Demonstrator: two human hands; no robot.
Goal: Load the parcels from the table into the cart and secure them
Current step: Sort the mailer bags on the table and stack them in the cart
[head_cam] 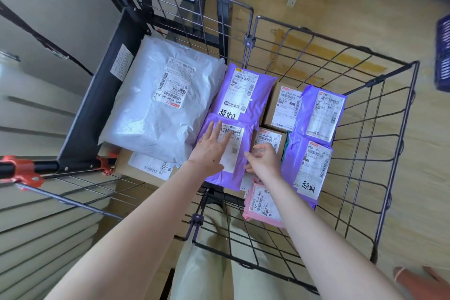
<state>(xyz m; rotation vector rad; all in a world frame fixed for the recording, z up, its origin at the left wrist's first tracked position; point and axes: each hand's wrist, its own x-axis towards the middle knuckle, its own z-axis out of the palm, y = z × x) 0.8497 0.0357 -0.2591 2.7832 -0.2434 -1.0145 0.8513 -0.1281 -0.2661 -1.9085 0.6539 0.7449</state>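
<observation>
— Where's that purple mailer [233,178] ended up?

— Middle of the cart [408,105], label up, lying on other parcels. The grey bag [158,114] is just to its left, and a box [267,140] shows at its right edge.

— And the hands?

— The left hand [209,151] lies flat on it, fingers straight and spread over the label. The right hand [264,161] is curled on the right edge, thumb on top, and the fingers look tucked under, as if pinching the film.

— Which way does it run?

— Lengthways away from the person, with the far end leaning a little to the right. The barcode end is the far one and overlaps another purple mailer. The near end is just beside the pink pouch [260,204].

— Tricky to shift?

— I'd guess not. It looks light and soft, with slick, wrinkled plastic and something flat inside, so it'll sag if lifted by one corner and slide under a palm. I'd take it by both long edges, or press and nudge it flat. Nothing about it looks fragile, though I can't see what's in it
</observation>
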